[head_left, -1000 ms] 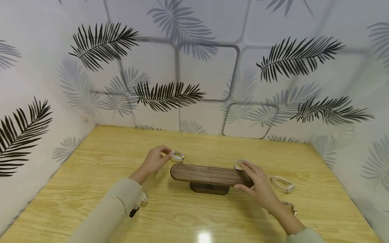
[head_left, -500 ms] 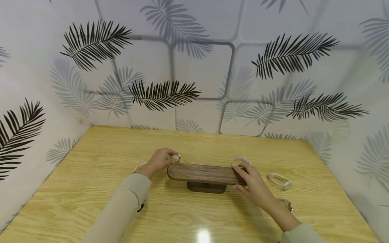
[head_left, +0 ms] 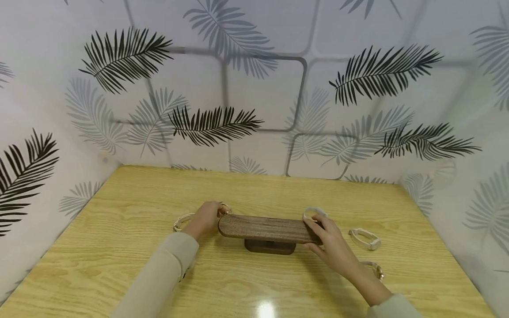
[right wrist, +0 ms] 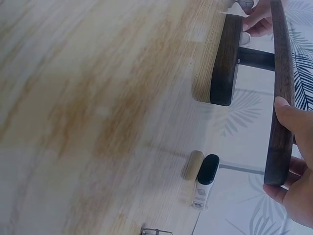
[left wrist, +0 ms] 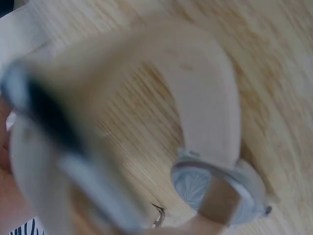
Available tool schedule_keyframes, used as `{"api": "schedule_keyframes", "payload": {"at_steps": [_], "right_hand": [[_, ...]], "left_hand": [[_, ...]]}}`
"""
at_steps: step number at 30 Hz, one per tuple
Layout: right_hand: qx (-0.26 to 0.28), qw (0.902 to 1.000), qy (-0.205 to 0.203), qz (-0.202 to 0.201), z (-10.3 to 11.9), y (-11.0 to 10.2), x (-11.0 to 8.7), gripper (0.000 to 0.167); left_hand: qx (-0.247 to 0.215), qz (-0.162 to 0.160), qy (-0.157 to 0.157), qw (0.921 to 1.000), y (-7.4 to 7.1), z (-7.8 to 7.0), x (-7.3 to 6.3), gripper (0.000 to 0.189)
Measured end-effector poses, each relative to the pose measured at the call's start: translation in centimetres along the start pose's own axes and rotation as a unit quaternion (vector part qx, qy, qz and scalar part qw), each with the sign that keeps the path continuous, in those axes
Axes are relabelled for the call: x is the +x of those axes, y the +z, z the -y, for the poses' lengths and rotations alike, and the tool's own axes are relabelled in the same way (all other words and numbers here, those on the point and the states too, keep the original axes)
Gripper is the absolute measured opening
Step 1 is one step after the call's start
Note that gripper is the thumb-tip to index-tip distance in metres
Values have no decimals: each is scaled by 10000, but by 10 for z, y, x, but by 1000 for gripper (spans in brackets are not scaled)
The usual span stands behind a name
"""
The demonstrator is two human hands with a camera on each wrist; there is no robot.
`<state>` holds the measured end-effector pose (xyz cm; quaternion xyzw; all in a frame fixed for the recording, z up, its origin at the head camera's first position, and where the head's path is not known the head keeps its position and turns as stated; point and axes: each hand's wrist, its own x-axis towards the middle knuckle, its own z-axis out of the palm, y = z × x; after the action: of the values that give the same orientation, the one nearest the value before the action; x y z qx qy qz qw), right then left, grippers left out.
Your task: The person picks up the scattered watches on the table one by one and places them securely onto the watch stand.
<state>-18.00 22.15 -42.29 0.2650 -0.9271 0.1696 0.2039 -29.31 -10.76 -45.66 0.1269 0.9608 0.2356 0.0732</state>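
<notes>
In the head view, a dark wooden display stand (head_left: 270, 229), a long rounded bar on a small base (head_left: 269, 246), stands mid-table. My right hand (head_left: 333, 247) grips the bar's right end, thumb on the near side and fingers over the far side. At the bar's left end, my left hand (head_left: 207, 217) pinches a light-strapped watch (head_left: 226, 208), mostly hidden by fingers and bar. Beside my left wrist lies a cream-strapped watch (head_left: 182, 221); its round case (left wrist: 215, 191) shows close in the left wrist view. Behind the bar's right end stands a smart band (right wrist: 201, 181) with a dark face and white strap.
Right of my right hand, a pale-strapped watch (head_left: 365, 239) and a watch with a gold-coloured case (head_left: 375, 269) lie on the wooden table (head_left: 278, 282). Something dark shows under my left sleeve (head_left: 159, 269). Leaf-patterned cloth (head_left: 262, 97) encloses the table's back and sides.
My left hand has moved slightly right and then nearer with the watch, bringing it in behind the bar's left end. My right hand keeps its grip on the bar.
</notes>
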Motion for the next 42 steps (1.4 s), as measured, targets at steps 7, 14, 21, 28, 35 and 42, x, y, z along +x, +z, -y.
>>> {"api": "schedule_keyframes", "payload": {"at_steps": [7, 14, 21, 28, 35, 42], "right_hand": [[-24, 9999, -59, -96, 2, -2, 0, 60], [-31, 9998, -100, -193, 2, 1, -1, 61], [-92, 9993, -77, -347, 2, 2, -3, 61], [-151, 9993, -47, -351, 3, 3, -2, 61], [-154, 9992, -62, -356, 3, 2, -2, 61], [-183, 9984, -213, -489, 2, 5, -2, 62]], "left_hand": [[-4, -215, -166, 9996, -15, -23, -25, 30], [-1074, -525, -202, 9926, -20, -16, -29, 32], [-2039, -923, -565, 9730, -27, -8, -31, 24], [-3025, -1131, -1139, 9395, -38, -12, -44, 31], [-3841, -1196, -1405, 9047, -41, -18, -60, 31], [-4028, -1201, -1352, 8973, -38, -23, -79, 29]]}}
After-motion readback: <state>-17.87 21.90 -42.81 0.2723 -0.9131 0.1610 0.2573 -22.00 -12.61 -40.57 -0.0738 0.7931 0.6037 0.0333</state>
